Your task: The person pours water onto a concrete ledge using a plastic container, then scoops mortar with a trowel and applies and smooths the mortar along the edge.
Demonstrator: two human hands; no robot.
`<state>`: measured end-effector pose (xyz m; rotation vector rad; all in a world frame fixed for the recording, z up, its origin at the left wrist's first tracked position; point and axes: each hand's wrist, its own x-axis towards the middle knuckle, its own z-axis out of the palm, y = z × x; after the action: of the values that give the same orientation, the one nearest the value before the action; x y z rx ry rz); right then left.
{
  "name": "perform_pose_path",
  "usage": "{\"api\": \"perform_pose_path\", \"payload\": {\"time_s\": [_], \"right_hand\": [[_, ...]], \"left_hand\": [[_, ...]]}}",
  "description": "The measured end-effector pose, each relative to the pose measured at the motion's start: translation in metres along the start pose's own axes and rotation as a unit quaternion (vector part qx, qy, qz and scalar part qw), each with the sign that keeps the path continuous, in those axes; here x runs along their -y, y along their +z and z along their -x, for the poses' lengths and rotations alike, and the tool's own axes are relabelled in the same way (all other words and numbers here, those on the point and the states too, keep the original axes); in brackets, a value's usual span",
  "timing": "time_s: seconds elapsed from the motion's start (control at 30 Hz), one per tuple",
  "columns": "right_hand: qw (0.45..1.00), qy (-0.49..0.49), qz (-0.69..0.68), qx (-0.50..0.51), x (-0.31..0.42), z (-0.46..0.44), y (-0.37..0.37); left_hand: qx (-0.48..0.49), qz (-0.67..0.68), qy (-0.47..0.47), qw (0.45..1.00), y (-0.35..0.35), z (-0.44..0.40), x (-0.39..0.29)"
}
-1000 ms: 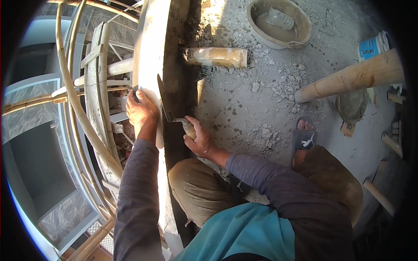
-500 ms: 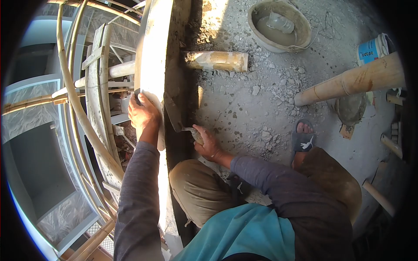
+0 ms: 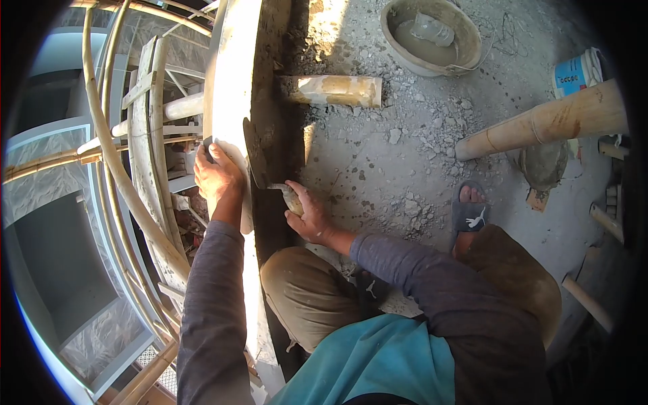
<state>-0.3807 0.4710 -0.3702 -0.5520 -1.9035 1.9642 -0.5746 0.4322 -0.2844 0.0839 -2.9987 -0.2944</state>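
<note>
My right hand (image 3: 310, 217) is wrapped round the handle of a trowel (image 3: 254, 156). The trowel's blade stands on edge against the inner side of a low wall (image 3: 233, 74). My left hand (image 3: 220, 179) rests on the sunlit top of this wall, its fingers curled over the outer edge at the end of a narrow wooden board (image 3: 208, 111). The hand hides part of what it grips. The wall's inner face is dark and in shadow beside the blade.
A bucket (image 3: 393, 42) of grey mix holds a clear plastic container (image 3: 432, 30). A bamboo post (image 3: 540, 128) stands to the right, near a blue-labelled pail (image 3: 570, 75). A short tube-like piece (image 3: 337, 91) juts from the wall. Bamboo scaffolding (image 3: 128, 182) stands outside; rubble (image 3: 412, 212) litters the floor.
My right hand and the trowel have moved slightly up and left, with the blade now higher along the wall's inner edge. My left hand stays in about the same place.
</note>
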Motion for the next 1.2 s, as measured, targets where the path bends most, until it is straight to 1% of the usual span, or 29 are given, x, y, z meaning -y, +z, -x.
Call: {"api": "perform_pose_path", "payload": {"time_s": [0.07, 0.1, 0.13, 0.2, 0.33, 0.4, 0.43, 0.47, 0.5, 0.53, 0.6, 0.63, 0.7, 0.73, 0.8, 0.83, 0.9, 0.93, 1.0, 1.07, 1.13, 1.2], "right_hand": [[0.998, -0.049, 0.025, 0.017, -0.014, 0.020, -0.001], [0.999, -0.014, 0.034, 0.006, -0.017, 0.026, 0.001], [0.999, -0.009, 0.033, 0.007, -0.022, 0.029, 0.005], [0.998, 0.046, 0.009, -0.046, -0.016, 0.012, 0.011], [0.996, 0.044, 0.033, -0.063, -0.003, -0.021, 0.025], [0.993, 0.096, 0.029, -0.069, -0.007, -0.021, 0.034], [0.993, 0.095, 0.030, -0.068, -0.010, -0.016, 0.035], [0.992, 0.115, 0.034, -0.051, -0.012, -0.004, 0.036], [0.989, 0.136, 0.037, -0.034, -0.012, 0.007, 0.035], [0.989, 0.137, 0.038, -0.032, -0.011, 0.019, 0.032], [0.978, 0.202, -0.020, 0.044, -0.007, 0.038, 0.021], [0.978, 0.202, -0.020, 0.045, -0.013, 0.044, 0.018], [0.999, 0.012, 0.025, 0.042, -0.021, 0.053, 0.011], [0.999, 0.011, 0.027, 0.042, -0.024, 0.056, 0.007], [0.996, -0.004, 0.027, 0.080, -0.008, 0.050, -0.009], [0.996, -0.004, 0.035, 0.079, 0.000, 0.047, -0.020], [0.997, -0.037, 0.063, 0.020, 0.019, 0.037, -0.047], [0.996, -0.042, 0.077, 0.019, 0.031, 0.031, -0.064], [0.986, -0.012, 0.161, -0.029, 0.061, 0.021, -0.105], [0.976, 0.043, 0.212, -0.024, 0.108, 0.016, -0.149], [0.950, 0.006, 0.310, -0.029, 0.148, 0.019, -0.197], [0.923, 0.073, 0.374, -0.052, 0.211, 0.029, -0.241]], "left_hand": [[-0.001, 0.005, 0.002, 1.000, -0.001, -0.001, -0.001], [0.002, 0.009, 0.005, 1.000, -0.001, 0.001, 0.000], [0.006, 0.005, 0.004, 1.000, 0.000, 0.002, 0.002], [0.000, 0.008, 0.012, 1.000, 0.000, 0.001, 0.002], [0.000, 0.013, 0.007, 1.000, -0.001, 0.002, -0.001], [0.003, 0.016, 0.008, 1.000, -0.001, 0.001, 0.000], [0.005, 0.016, 0.009, 1.000, -0.001, 0.000, 0.002], [0.004, 0.017, 0.007, 1.000, -0.004, 0.000, 0.000], [0.028, 0.030, 0.000, 0.999, -0.009, 0.002, -0.004], [0.052, 0.044, -0.008, 0.998, -0.011, 0.003, -0.005], [0.048, 0.047, -0.004, 0.998, -0.008, 0.002, -0.002], [0.043, 0.051, 0.001, 0.998, -0.006, 0.001, 0.000], [0.044, 0.054, 0.003, 0.998, -0.007, 0.002, 0.001], [0.044, 0.059, 0.007, 0.997, -0.008, 0.002, 0.000], [0.037, 0.067, 0.009, 0.997, -0.007, 0.001, 0.001], [0.032, 0.071, 0.011, 0.997, -0.006, 0.002, 0.002], [0.028, 0.084, 0.015, 0.996, -0.005, 0.003, 0.003], [0.018, 0.089, 0.018, 0.996, -0.004, 0.002, 0.004], [0.006, 0.116, 0.025, 0.993, 0.003, 0.000, 0.009], [-0.003, 0.114, 0.021, 0.993, 0.000, 0.001, 0.009], [-0.020, 0.135, 0.026, 0.990, 0.010, -0.003, 0.014], [-0.042, 0.123, 0.036, 0.991, 0.010, 0.001, 0.015]]}}
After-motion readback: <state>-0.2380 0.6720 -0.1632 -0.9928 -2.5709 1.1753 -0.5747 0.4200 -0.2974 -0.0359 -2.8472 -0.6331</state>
